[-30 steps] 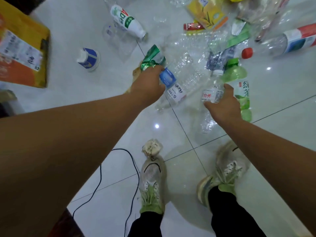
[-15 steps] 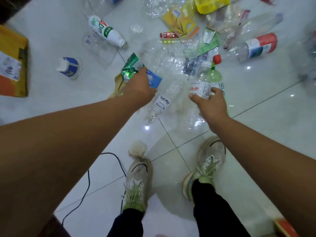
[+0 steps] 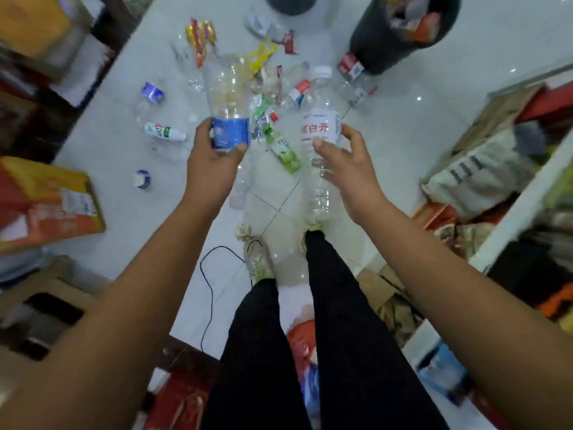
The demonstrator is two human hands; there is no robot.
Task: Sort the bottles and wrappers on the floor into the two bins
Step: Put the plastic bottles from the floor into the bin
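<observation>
My left hand [image 3: 210,159] grips a clear plastic bottle with a blue label [image 3: 228,97], held up above the floor. A clear bottle with a white label and red characters [image 3: 322,128] is in my right hand [image 3: 347,162], its white cap pointing away from me. Between the two held bottles a green tea bottle [image 3: 283,150] lies on the white tiles. More bottles and wrappers [image 3: 263,57] are scattered beyond. One dark bin [image 3: 381,48] holding wrappers stands at the top right, and part of a second dark bin [image 3: 291,3] shows at the top edge.
An orange and yellow box [image 3: 46,206] lies at the left. Cardboard and sacks [image 3: 483,169] crowd the right side. A black cable [image 3: 207,287] runs over the floor beside my feet [image 3: 257,259]. A white milk bottle [image 3: 164,131] and small blue cups lie at the left.
Both hands have lifted their bottles off the floor and I have stood up, so the view is higher and the bins now show. The green wrapper is no longer at my left hand.
</observation>
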